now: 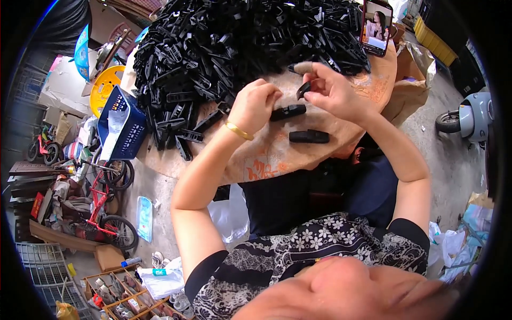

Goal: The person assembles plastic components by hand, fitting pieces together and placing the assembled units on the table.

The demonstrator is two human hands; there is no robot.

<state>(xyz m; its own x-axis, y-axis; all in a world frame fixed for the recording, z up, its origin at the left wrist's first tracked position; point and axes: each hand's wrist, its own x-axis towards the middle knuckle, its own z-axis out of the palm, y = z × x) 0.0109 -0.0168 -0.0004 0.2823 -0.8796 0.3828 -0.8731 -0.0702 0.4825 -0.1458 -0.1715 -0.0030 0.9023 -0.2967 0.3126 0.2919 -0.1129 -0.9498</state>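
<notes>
My left hand (255, 105), with a gold bracelet on the wrist, grips one end of a black plastic clip (288, 112) just above the table. My right hand (330, 92) pinches a small black plastic piece (303, 89) between thumb and fingers, close to the clip's other end. A second assembled black clip (309, 136) lies flat on the cloth just below both hands. A big heap of black plastic parts (234, 48) fills the far half of the round table (266, 160).
A phone (376, 26) with a lit screen stands propped at the heap's right edge. A blue basket (124, 124) sits at the table's left. Bicycles (101, 213), crates and boxes crowd the floor on the left; a scooter (469, 118) stands at right.
</notes>
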